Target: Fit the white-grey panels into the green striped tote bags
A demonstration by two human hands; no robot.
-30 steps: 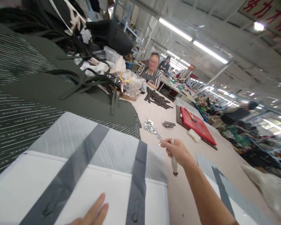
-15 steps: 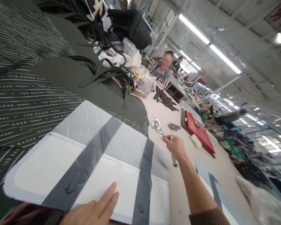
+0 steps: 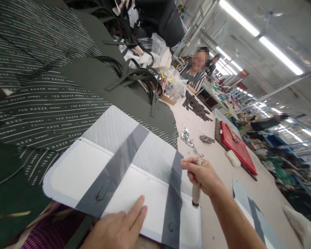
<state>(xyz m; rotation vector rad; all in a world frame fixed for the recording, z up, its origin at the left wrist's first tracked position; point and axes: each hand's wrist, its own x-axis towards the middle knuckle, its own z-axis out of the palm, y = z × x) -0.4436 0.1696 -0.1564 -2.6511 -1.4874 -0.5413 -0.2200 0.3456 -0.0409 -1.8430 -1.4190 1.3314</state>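
A white bag panel (image 3: 145,183) with two dark grey straps (image 3: 111,176) lies in front of me, each strap showing a stitched oval outline. My left hand (image 3: 119,224) rests flat on its lower part, fingers stretched out, between the straps. Above the panel's right side, my right hand (image 3: 200,176) is closed around a pale-handled tool (image 3: 196,194) with a dark collar at its lower end. The thumb and forefinger of that hand are pinched together; whatever is between them is too small to make out. Shiny small metal pieces (image 3: 188,137) lie scattered beyond it.
Dark printed bag pieces (image 3: 72,114) with straps cover the left. Further along the table are a dark strip pile (image 3: 197,107), another heap of metal parts (image 3: 206,139), and a red slab (image 3: 237,147) bearing a hammer. A co-worker (image 3: 197,69) sits at the far end.
My right hand has drawn back from the scattered metal pieces to the panel's right strap, still gripping the tool. My left hand stays on the panel. The whole view has shifted.
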